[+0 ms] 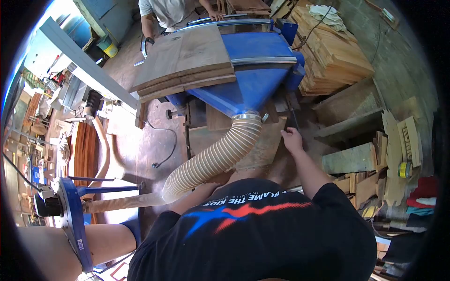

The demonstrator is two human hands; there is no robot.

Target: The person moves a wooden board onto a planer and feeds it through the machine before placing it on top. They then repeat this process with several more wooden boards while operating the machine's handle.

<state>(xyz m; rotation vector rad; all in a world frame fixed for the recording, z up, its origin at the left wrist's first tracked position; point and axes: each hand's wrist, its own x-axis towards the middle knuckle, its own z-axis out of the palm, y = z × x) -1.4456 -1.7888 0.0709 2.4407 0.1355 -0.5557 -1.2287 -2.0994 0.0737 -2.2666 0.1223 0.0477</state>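
Note:
My right hand (293, 139) is closed at the right edge of a broad wooden board (263, 149) that lies low under the blue machine (265, 84). My left forearm (196, 193) reaches in beside the ribbed hose (213, 158); the fingers of my left hand are hidden by the hose and my shirt. That hose curves up to a metal clamp on the machine's blue funnel. Thick grey-brown planks (187, 58) rest on top of the machine.
A co-worker (166, 11) stands at the machine's far side, one hand near its rollers. Stacked boards (330, 51) are at the right, with wood offcuts (398, 150) nearer. A blue dust collector (75, 220) stands at the left; a black cable (176, 140) lies on the floor.

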